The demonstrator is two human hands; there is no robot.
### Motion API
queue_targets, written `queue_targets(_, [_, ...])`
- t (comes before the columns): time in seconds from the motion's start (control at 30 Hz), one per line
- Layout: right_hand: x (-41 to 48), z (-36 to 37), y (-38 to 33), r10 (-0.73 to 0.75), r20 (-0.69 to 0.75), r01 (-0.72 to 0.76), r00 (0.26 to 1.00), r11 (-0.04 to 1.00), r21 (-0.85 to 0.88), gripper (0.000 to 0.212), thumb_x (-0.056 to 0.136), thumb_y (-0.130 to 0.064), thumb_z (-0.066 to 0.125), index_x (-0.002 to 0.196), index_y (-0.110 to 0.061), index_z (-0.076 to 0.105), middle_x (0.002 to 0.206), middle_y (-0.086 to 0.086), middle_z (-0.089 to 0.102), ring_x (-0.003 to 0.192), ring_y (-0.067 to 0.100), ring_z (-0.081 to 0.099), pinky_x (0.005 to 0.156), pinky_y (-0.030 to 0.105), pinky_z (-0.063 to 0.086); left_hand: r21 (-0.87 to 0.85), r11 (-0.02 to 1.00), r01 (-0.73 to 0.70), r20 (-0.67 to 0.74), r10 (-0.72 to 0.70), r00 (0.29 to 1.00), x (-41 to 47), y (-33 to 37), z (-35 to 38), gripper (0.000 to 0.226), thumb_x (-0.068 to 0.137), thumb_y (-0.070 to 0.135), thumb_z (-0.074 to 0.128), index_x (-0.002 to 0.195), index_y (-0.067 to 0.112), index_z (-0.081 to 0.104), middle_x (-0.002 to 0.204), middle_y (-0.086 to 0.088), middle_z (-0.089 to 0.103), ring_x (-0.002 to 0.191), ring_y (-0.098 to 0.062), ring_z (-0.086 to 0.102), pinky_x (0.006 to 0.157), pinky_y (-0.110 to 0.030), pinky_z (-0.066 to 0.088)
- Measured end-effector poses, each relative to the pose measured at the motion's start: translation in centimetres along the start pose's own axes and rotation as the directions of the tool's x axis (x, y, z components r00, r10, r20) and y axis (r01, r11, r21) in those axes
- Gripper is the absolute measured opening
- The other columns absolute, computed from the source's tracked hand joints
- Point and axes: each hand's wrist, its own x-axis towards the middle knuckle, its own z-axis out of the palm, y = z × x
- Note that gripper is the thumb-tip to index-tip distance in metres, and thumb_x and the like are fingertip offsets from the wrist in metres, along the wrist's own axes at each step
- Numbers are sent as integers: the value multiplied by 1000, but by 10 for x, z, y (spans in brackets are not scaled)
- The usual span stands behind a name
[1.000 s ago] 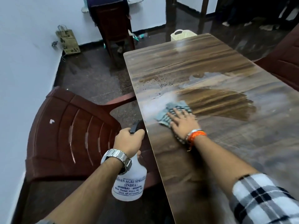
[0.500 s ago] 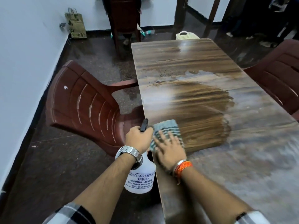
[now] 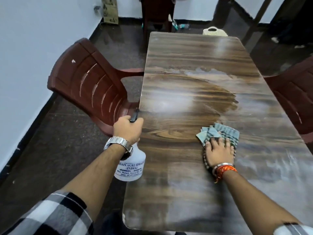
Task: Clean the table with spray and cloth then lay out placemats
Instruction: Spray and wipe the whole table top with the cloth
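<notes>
A long wood-grain table (image 3: pixel 186 53) runs away from me, with a darker wiped patch in its middle and dusty haze to the right and near me. My right hand (image 3: pixel 218 152) presses flat on a grey-green checked cloth (image 3: pixel 220 131) lying on the tabletop, right of centre. My left hand (image 3: pixel 127 128) grips the black trigger head of a white spray bottle (image 3: pixel 131 167), held just over the table's left edge. The bottle hangs below the hand, its printed label facing me.
A dark red plastic chair (image 3: pixel 88 82) stands against the table's left side, another (image 3: pixel 298 102) at the right. Beyond the far end are a cream basket (image 3: pixel 214 31), a dark chair (image 3: pixel 157 12) and a paper bag (image 3: pixel 110 11) by the wall.
My right hand has slid the cloth from the table's left edge rightward toward the middle. The left hand still holds the bottle at the left edge. My view has tilted and moved back.
</notes>
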Motion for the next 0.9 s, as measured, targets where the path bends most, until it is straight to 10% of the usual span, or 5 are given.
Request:
queue_targets(0.17, [-36,7,-48,-175,18,174,984,984,21,54,90,-48,25,137,-33,47,157,0,22,142,38,17,114,53,10,-35,998,56,-13,-56,998,-37,9,3,18,82,26,59,69,13,54,63,-2,58,50,-28,65,57,-30,56])
queue_targets(0.43, [-174,40,-138,-809,186,802,558,583,131,58,93,-52,26,149,-39,13,159,-10,7,146,27,-8,115,48,-10,-23,994,105,-132,-108,985,-65,-10,-12,35,66,40,55,77,9,67,80,-9,74,80,-33,70,75,-44,58])
queue_targets(0.63, [-154,40,-37,-418,13,415,909,905,90,55,89,-51,32,143,-46,29,157,-10,21,143,31,17,116,50,11,-59,988,143,-66,-147,987,-89,-25,-13,21,77,27,60,82,8,70,84,-10,74,59,-25,66,36,-18,43])
queue_targets(0.77, [-166,33,-18,-65,-7,65,998,991,115,57,88,-47,34,145,-41,31,157,-6,20,142,35,19,116,52,11,-48,990,135,-34,-137,990,-110,-32,-18,18,77,24,60,77,7,65,75,-7,68,48,-25,63,39,-19,41])
queue_targets(0.9, [-241,49,-88,-423,80,413,903,904,112,62,86,-46,36,147,-41,23,158,-5,11,143,37,13,114,59,5,-33,992,120,-25,-121,992,-130,-50,-26,21,77,27,60,77,6,64,77,-10,70,55,-28,64,35,-18,40])
